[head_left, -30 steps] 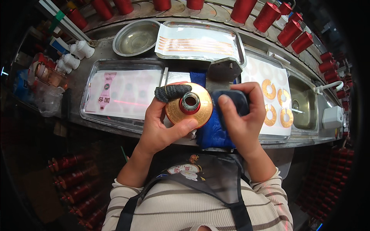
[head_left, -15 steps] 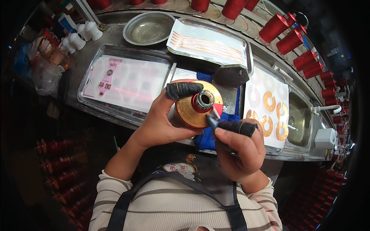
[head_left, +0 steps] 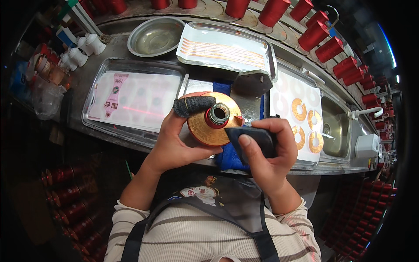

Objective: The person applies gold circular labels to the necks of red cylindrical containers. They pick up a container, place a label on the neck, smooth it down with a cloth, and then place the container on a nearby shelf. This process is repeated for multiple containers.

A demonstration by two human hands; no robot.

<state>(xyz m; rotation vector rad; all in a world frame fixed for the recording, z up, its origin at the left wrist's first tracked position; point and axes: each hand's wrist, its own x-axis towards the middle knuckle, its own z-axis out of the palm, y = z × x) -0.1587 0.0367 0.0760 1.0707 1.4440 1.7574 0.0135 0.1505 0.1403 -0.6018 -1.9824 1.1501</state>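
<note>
A red bottle with an uncapped neck is gripped in my left hand, its mouth toward me. A gold C-shaped label lies around its shoulder, with a small red gap at the right. A black finger sleeve covers my left index finger, which rests on the label beside the neck; the thumb presses the lower side. My right hand pinches a dark, flat scraper-like piece. Its pointed corner is at the label's lower right edge, near the neck; whether it touches I cannot tell.
Pink labels lie in a left tray. Behind are a metal bowl and a tray of orange strips. To the right are a sheet of gold C-shaped labels and a sink. Red bottles line a curved conveyor; a blue cloth lies beneath.
My right hand has turned, so the flat dark piece now shows broadside, with its corner at the label. The left hand still holds the bottle; the whole view has shifted slightly.
</note>
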